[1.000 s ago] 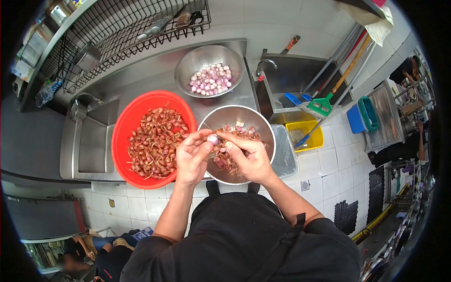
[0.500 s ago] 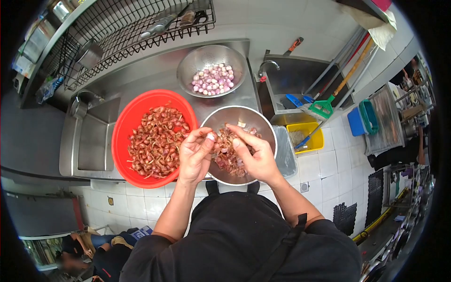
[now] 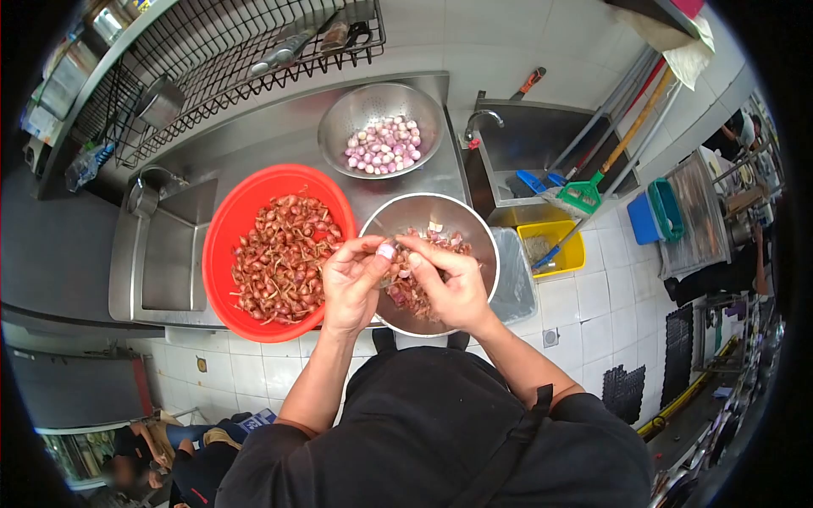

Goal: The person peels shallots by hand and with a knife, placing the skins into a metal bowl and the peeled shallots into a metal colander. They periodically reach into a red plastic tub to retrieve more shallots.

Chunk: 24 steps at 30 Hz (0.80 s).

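A pale, partly peeled shallot (image 3: 386, 251) is pinched between the thumb and fingers of my left hand (image 3: 351, 284). Close beside it, my right hand (image 3: 453, 284) has its thumb and forefinger drawn together near the shallot; what they hold, if anything, is too small to tell. Both hands are over a steel bowl (image 3: 481, 241) with shallot skins (image 3: 410, 296) in it. Left of them sits a red basin (image 3: 222, 254) full of unpeeled shallots (image 3: 284, 258). Behind the bowl, a steel colander (image 3: 337, 118) holds peeled pinkish-white shallots (image 3: 385, 146).
A sink (image 3: 174, 262) lies at the left, under a wire rack (image 3: 220, 63). Right of the bowl are a lidded grey bin (image 3: 513, 275), a yellow container (image 3: 576, 254) and brooms in a second sink (image 3: 517, 135). Other people are at the lower left and far right.
My right hand has moved left and slightly down, bringing its fingertips closer to the shallot in my left hand. Its thumb and forefinger are nearer together.
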### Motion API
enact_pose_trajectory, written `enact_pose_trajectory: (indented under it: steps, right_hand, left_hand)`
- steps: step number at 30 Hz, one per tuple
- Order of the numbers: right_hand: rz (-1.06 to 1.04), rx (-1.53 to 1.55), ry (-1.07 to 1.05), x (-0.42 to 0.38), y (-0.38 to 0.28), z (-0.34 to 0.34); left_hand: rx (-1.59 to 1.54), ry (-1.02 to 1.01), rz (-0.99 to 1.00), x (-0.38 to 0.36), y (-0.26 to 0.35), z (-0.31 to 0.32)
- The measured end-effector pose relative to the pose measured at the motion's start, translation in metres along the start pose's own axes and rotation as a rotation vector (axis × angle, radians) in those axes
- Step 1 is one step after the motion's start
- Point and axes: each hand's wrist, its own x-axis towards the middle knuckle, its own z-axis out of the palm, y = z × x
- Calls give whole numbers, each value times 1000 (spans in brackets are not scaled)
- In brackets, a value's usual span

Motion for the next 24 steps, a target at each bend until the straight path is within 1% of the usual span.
enact_pose_trajectory:
  steps: [2, 3, 5, 7, 9, 11, 12, 13, 14, 15, 16, 19, 20, 22, 23, 24]
  right_hand:
    - [-1, 120, 52, 2, 5, -2]
    - [0, 121, 49, 2, 5, -3]
    - [-16, 58, 89, 1, 5, -3]
    - [-22, 34, 77, 0, 4, -3]
    - [-28, 10, 64, -4, 0, 0]
    - [107, 183, 27, -12, -8, 6]
    - [-50, 39, 36, -13, -3, 7]
    - [-50, 38, 38, -13, -3, 8]
    - [-110, -1, 38, -13, -3, 10]
    - [-169, -40, 38, -14, -3, 11]
    - [-167, -41, 42, -14, -3, 10]
    - [-187, -143, 84, -13, -3, 8]
    - [-188, -143, 87, -12, -3, 7]
    - [-106, -60, 86, -10, -3, 4]
    - [-108, -59, 86, -9, -1, 3]
    - [-152, -48, 103, -8, 2, 2]
  left_hand:
    - [-8, -18, -26, -1, 2, 2]
    - [-16, -17, -47, -1, 2, 2]
    - [-22, -16, -67, 0, 3, 4]
    - [-154, 7, -78, 0, 2, 7]
    - [-177, 19, -78, -1, -3, 5]
    - [-199, 31, -80, -2, -7, 5]
    - [-198, 38, -53, -3, -8, 7]
    - [-197, 45, -27, -3, -10, 8]
    - [-197, 43, -29, -4, -11, 10]
    - [-126, 56, 11, -5, -12, 12]
    - [-55, 69, 51, -5, -12, 14]
    - [11, 48, 75, -9, -12, 14]
    - [12, 46, 73, -10, -12, 14]
    - [-23, 9, 38, -11, -11, 16]
    - [-22, 9, 39, -10, -10, 16]
    - [-43, 28, 37, -9, -9, 16]
